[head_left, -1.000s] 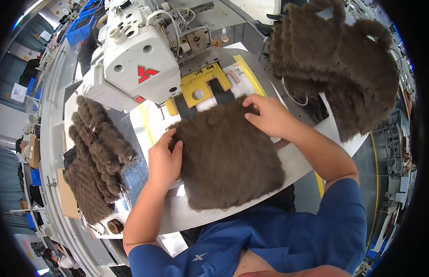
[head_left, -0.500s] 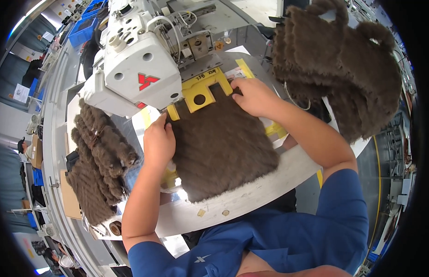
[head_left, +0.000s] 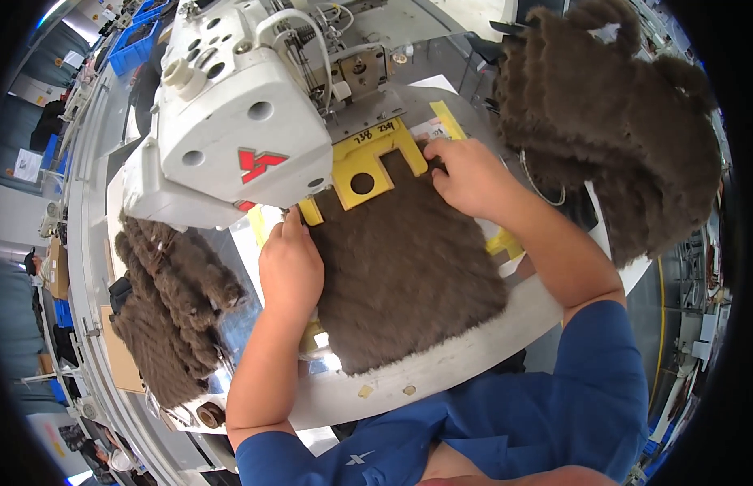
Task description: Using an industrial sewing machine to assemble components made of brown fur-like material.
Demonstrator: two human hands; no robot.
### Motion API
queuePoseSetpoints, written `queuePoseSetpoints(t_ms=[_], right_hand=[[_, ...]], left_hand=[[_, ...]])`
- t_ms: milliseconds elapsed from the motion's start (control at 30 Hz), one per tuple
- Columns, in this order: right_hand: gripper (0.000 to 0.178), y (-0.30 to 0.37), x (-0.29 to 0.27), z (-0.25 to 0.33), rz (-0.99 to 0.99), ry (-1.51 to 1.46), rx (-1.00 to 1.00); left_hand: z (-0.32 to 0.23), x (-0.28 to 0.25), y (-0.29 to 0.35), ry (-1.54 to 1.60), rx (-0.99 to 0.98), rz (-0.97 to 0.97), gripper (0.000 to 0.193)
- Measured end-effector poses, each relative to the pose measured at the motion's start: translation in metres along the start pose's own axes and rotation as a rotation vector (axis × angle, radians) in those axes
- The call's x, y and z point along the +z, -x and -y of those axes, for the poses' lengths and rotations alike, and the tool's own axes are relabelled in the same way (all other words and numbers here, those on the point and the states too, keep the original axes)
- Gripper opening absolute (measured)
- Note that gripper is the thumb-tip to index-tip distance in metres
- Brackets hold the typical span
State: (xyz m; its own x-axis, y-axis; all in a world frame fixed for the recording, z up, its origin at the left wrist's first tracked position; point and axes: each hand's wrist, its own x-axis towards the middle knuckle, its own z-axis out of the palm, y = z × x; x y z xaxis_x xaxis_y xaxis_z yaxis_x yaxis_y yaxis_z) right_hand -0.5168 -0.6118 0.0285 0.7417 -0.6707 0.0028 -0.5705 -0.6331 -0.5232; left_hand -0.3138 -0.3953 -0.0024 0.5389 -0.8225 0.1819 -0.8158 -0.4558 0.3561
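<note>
A brown fur piece point(head_left: 409, 275) lies flat on the white machine table, its far edge under the yellow clamp plate point(head_left: 362, 185) of a white sewing machine point(head_left: 230, 121). The plate has a round hole and square notches. At the fur's far left corner, my left hand point(head_left: 290, 263) is closed, fingertips pinching the edge beside a small yellow tab of the plate. My right hand point(head_left: 471, 174) grips the far right corner between thumb and curled fingers, next to the plate's right arm. The fur between the two hands lies spread out, and its near edge rests close to the table's front rim.
To the right rises a tall pile of brown fur pieces point(head_left: 611, 121). More fur pieces point(head_left: 170, 308) are heaped on the left, near a roll of tape point(head_left: 210, 415). Blue crates point(head_left: 135, 49) stand at the far left. Yellow tape strips point(head_left: 447, 120) mark the machine bed.
The view has shifted slightly, so the machine looks larger and the fur sits a little lower and farther right. Both hands stay at the fur's far corners; the left fingers have bent slightly.
</note>
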Motion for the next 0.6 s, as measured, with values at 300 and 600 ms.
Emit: queuePoseSetpoints(t_ms=[300, 600], right_hand=[[0.026, -0.010, 0.002, -0.003, 0.016, 0.016, 0.034], [0.039, -0.010, 0.006, -0.006, -0.063, -0.032, -0.036]], left_hand=[[0.004, 0.000, -0.008, -0.024, 0.029, 0.060, 0.033], [-0.001, -0.002, -0.011, -0.046, -0.038, 0.051, 0.024]])
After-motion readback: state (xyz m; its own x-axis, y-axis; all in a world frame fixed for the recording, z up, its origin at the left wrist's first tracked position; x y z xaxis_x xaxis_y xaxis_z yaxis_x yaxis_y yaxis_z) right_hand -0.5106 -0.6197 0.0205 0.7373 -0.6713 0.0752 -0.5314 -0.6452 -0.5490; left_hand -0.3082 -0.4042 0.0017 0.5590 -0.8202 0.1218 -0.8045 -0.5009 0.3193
